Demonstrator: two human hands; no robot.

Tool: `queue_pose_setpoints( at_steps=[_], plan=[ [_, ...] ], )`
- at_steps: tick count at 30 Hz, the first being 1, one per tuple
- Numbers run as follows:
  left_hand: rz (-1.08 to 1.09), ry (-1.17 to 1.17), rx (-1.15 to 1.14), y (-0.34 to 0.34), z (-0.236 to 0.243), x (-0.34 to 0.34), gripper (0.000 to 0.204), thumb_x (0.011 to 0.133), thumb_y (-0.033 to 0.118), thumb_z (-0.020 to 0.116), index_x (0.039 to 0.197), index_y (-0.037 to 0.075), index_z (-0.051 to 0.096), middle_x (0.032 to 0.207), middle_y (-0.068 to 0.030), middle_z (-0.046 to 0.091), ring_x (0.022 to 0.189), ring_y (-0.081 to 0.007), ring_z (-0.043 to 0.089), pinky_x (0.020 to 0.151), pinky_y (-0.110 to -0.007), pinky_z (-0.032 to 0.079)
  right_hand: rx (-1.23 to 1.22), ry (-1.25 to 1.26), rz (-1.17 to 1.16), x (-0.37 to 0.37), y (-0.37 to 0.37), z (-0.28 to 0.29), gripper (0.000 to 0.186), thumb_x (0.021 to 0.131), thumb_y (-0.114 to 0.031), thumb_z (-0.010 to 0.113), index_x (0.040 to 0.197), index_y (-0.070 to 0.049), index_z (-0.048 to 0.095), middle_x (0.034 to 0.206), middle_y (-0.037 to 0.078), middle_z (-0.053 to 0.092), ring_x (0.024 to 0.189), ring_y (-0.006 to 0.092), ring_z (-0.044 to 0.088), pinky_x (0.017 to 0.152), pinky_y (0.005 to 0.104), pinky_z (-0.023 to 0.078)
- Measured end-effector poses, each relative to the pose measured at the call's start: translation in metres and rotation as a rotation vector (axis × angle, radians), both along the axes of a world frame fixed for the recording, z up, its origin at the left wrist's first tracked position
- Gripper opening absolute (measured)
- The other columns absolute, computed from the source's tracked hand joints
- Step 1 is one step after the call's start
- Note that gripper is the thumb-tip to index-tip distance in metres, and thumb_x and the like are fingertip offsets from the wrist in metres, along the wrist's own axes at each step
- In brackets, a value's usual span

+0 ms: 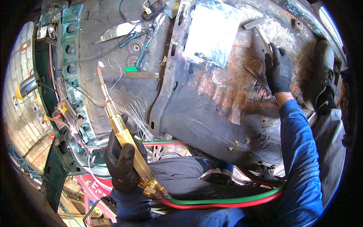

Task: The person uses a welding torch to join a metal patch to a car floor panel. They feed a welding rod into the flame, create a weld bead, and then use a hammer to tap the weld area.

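My left hand (123, 159), in a black glove, is wrapped round the body of a brass gas torch (132, 151). The torch tilts up and to the left, and its copper tip points away from me with a pale bright spot at the end. Green and red hoses (227, 202) run from its base to the right. My right hand (279, 72), also gloved in black, is closed on the handle of a hammer (264, 36) over the rusty metal floor pan (223, 90). Beside that hand lies a thin pointed metal strip (255, 77).
A shiny metal sheet (211, 32) lies beyond the ribbed, perforated crossmember (168, 75). Left of it are snips (151, 32), grinding discs (135, 47), a metal bar (141, 75) and loose wire (138, 117). A perforated green body rail (70, 49) runs along the left.
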State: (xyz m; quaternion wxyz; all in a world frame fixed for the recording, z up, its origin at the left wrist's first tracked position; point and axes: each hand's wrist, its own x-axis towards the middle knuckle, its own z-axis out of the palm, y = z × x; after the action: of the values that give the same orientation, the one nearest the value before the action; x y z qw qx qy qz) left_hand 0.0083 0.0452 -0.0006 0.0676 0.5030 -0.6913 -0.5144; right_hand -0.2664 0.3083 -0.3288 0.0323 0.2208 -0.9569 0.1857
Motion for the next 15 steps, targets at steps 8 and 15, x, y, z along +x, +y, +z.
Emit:
queue_pose_setpoints(
  at_steps=[8,15],
  plan=[
    [0.064,0.052,0.067,0.003,0.008,-0.013,0.083,0.097,0.034,0.077,0.160,-0.007,0.041,0.085,-0.0049,0.066,0.067,-0.0125,0.062,0.060,-0.026,0.051,0.235,-0.363,0.167,0.069,0.003,-0.002,0.041,0.095,-0.034,0.077,0.122,-0.007,0.063,0.113,0.022,0.066,0.104,0.0426,0.066,0.087,0.0534,0.053],
    [0.023,0.062,0.070,0.001,0.011,-0.009,0.081,0.098,0.035,0.074,0.159,-0.006,0.042,0.082,-0.0030,0.063,0.065,-0.0100,0.058,0.057,-0.024,0.047,0.141,-0.401,0.276,0.067,0.044,-0.044,0.030,0.098,-0.026,0.070,0.120,-0.007,0.061,0.110,0.024,0.065,0.096,0.0474,0.069,0.081,0.0560,0.055]
  ],
)
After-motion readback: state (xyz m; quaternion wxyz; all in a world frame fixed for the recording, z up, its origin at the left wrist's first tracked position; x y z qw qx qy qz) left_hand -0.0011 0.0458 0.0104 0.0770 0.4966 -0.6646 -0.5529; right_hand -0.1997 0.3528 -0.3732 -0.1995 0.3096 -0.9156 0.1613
